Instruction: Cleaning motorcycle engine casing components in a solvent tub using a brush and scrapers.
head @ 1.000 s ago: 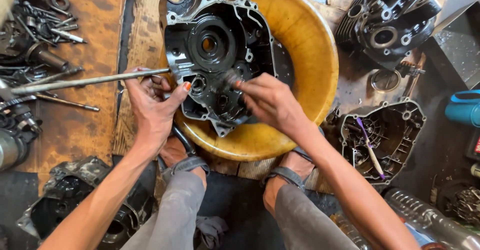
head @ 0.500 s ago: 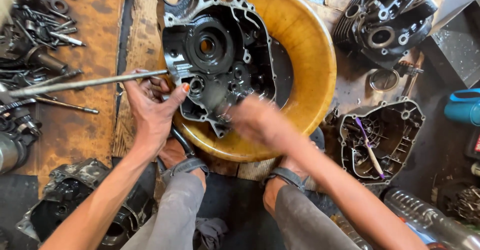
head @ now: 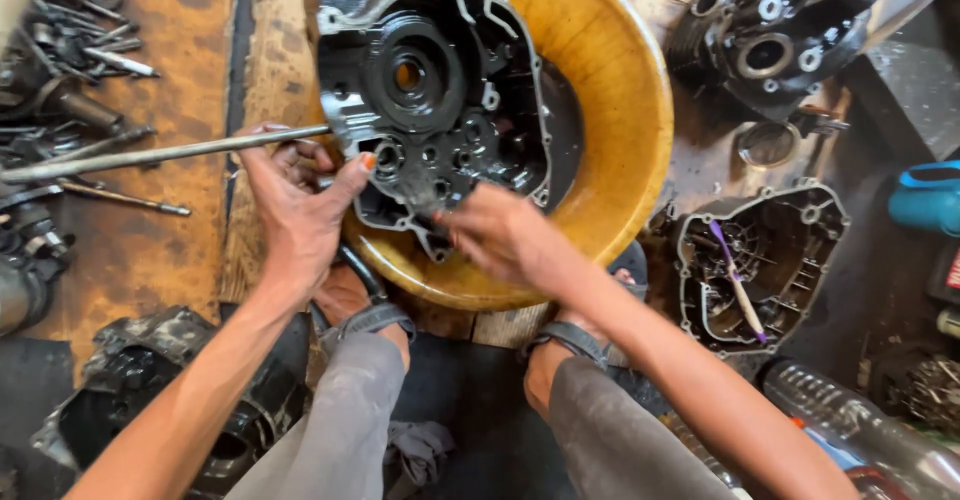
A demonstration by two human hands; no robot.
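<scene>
Black cast-metal engine casing half (head: 440,110) lies open side up in a shallow yellow basin (head: 620,130), which catches grime. Left hand (head: 300,210) steadies the casing's near edge, thumb pressed to its rim and fingers curled around a long grey steel rod (head: 150,153) that runs off to the left. Right hand (head: 500,235) is motion-blurred at the casing's lower edge; its grip cannot be told. Both feet in sandals are partly hidden beneath the basin.

Black cast-metal engine case (head: 440,100), matt and greasy, at upper centre. Glossy yellow plastic basin (head: 620,110), stained. Dull steel rod (head: 150,155) at left. Worn, oil-darkened wooden floorboards (head: 170,250) beneath.
</scene>
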